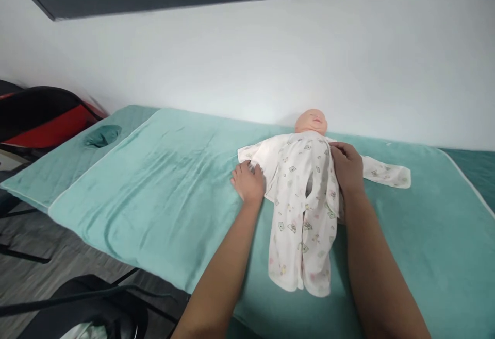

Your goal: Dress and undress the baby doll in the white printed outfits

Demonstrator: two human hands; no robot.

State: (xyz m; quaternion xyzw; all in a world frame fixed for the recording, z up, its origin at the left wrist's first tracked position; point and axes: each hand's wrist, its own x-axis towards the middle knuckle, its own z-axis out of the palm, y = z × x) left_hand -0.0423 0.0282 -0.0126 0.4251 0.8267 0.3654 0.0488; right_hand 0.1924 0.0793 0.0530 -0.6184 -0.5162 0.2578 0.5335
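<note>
A baby doll [311, 121] lies on its back, with only its head showing above white printed baby clothes. The long-sleeved top [270, 156] has its sleeves spread out to both sides. Over its front lie printed baby pants [288, 215], legs towards me, with a dark gap at the crotch. My left hand [249, 180] rests beside the left-side sleeve, fingers apart and touching its lower edge. At the pants' upper right edge, my right hand [347, 166] has its fingers closed on the cloth. The doll's body and limbs are hidden.
A green padded bed [162, 174] carries the doll and runs along a white wall [193, 61]. Its left end has a face hole [102, 136]. Red and black chairs [46, 117] stand at the left, and a black seat [88, 303] is below the front edge.
</note>
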